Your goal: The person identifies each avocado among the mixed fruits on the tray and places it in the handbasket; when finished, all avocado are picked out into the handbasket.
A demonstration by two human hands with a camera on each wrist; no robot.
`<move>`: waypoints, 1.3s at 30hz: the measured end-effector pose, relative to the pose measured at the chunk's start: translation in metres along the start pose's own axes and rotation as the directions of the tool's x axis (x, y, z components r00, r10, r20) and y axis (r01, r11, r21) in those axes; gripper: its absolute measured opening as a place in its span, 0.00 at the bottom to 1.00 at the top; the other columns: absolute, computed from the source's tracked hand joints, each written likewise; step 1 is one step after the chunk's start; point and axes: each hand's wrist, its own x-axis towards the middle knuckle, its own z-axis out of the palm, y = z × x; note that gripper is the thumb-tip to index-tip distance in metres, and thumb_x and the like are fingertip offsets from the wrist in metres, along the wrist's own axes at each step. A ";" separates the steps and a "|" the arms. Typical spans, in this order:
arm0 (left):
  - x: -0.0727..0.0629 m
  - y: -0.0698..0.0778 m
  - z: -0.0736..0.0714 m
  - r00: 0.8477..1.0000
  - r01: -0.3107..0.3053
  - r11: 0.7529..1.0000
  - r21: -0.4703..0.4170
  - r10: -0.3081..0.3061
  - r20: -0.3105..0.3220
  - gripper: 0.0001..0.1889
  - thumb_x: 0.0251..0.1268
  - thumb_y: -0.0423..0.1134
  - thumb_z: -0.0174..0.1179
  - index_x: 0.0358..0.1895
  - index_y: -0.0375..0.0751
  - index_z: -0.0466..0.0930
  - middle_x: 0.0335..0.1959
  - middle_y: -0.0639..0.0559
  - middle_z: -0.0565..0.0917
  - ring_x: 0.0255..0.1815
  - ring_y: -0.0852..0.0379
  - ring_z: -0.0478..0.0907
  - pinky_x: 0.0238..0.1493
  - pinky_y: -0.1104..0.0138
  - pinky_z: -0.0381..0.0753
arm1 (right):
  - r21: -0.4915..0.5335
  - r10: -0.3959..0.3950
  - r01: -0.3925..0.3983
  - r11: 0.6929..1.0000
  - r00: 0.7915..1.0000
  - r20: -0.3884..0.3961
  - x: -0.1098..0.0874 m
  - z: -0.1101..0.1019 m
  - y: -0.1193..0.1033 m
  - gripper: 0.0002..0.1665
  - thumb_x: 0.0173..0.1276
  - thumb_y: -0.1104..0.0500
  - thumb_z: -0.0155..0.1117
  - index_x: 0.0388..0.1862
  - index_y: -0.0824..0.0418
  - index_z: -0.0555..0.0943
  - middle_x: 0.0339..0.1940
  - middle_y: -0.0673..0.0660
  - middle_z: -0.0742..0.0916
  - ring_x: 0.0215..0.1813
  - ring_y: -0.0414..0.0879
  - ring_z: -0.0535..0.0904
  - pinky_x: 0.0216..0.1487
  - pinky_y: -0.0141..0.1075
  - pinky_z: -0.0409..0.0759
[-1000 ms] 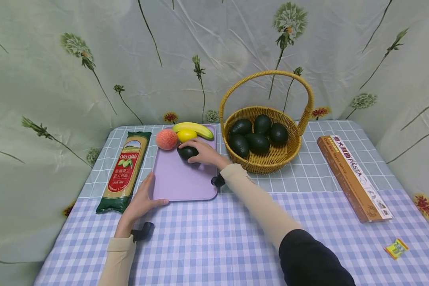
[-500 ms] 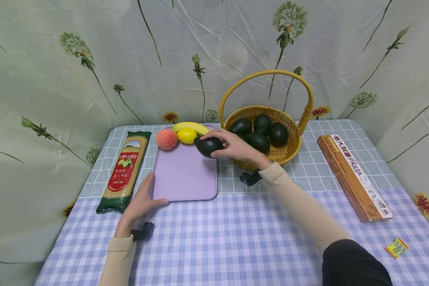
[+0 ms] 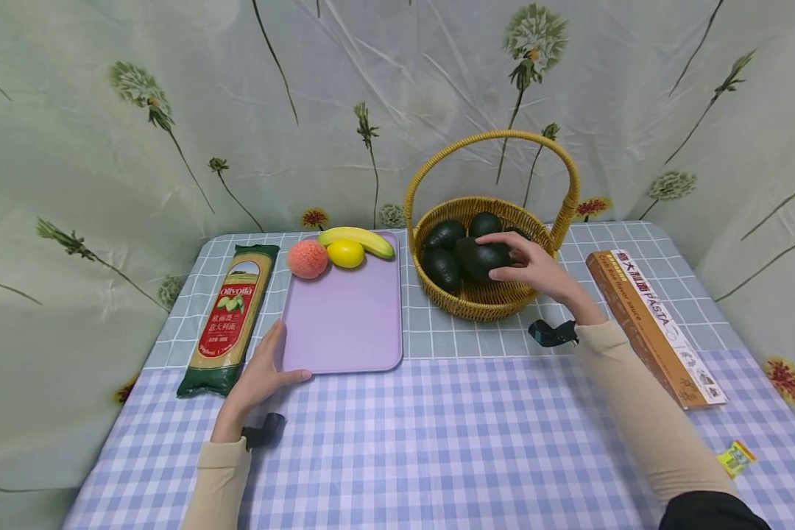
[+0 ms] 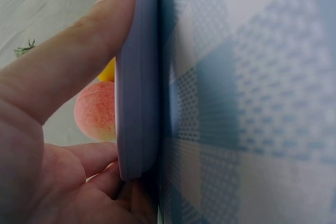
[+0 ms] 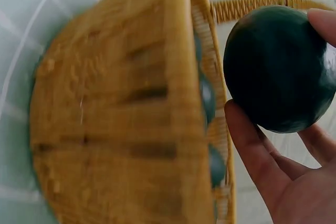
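My right hand (image 3: pixel 536 265) pinches a dark green avocado (image 3: pixel 478 259) between thumb and fingers, above the wicker basket (image 3: pixel 460 308). Several other avocados (image 3: pixel 442 269) lie inside it, some partly covered by the hand. In the right wrist view the held avocado (image 5: pixel 275 72) is raised past the basket's rim. My left hand (image 3: pixel 263 375) rests against the near left corner of a lilac tray (image 3: pixel 344 331), thumb on its front edge, fingers along its left side. On the tray's far end sit a peach (image 3: pixel 307 259), a lemon (image 3: pixel 346 253) and a banana (image 3: pixel 364 238).
A pack of spaghetti (image 3: pixel 228 316) lies left of the tray. Right of the basket is a long pasta box (image 3: pixel 656 327), with a small yellow packet (image 3: pixel 736 459) nearer the front. The basket's tall handle (image 3: pixel 490 135) arches over it. A floral cloth hangs behind the table.
The right hand has lifted the avocado off the tray and carried it rightward to above the basket. My left hand stays at the tray's corner.
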 end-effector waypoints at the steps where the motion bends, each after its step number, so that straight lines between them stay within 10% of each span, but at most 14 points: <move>1: 0.000 0.000 0.000 1.000 -0.002 1.000 -0.001 0.002 0.001 0.62 0.49 0.48 0.73 0.75 0.32 0.34 0.75 0.30 0.39 0.74 0.33 0.36 0.69 0.40 0.40 | 0.009 0.018 -0.018 1.000 1.000 -0.012 -0.003 -0.004 0.002 0.30 0.65 0.62 0.64 0.67 0.58 0.71 0.66 0.56 0.70 0.63 0.55 0.67 0.65 0.55 0.62; 10: 0.000 0.000 0.000 1.000 -0.005 1.000 -0.002 0.005 0.001 0.62 0.49 0.47 0.73 0.75 0.31 0.34 0.75 0.30 0.38 0.74 0.32 0.36 0.69 0.40 0.40 | 0.009 0.093 -0.093 0.996 0.996 -0.003 -0.016 -0.020 0.010 0.31 0.67 0.60 0.62 0.69 0.57 0.68 0.68 0.57 0.68 0.55 0.56 0.73 0.52 0.41 0.74; 30: 0.003 -0.001 0.000 1.000 -0.016 1.000 0.010 0.016 0.001 0.61 0.49 0.47 0.73 0.75 0.30 0.35 0.75 0.30 0.39 0.74 0.33 0.36 0.69 0.40 0.40 | -0.115 0.044 -0.028 0.993 0.990 0.137 -0.012 -0.011 0.019 0.24 0.63 0.65 0.63 0.60 0.64 0.77 0.67 0.64 0.71 0.69 0.60 0.62 0.63 0.59 0.63; 39: 0.001 0.001 -0.004 1.000 0.005 1.000 0.003 -0.005 0.023 0.61 0.50 0.47 0.73 0.75 0.30 0.33 0.75 0.30 0.38 0.74 0.33 0.35 0.69 0.40 0.39 | -0.236 0.080 -0.058 0.970 0.993 0.084 -0.014 -0.005 0.015 0.16 0.68 0.66 0.58 0.54 0.66 0.79 0.53 0.65 0.82 0.51 0.55 0.75 0.52 0.49 0.74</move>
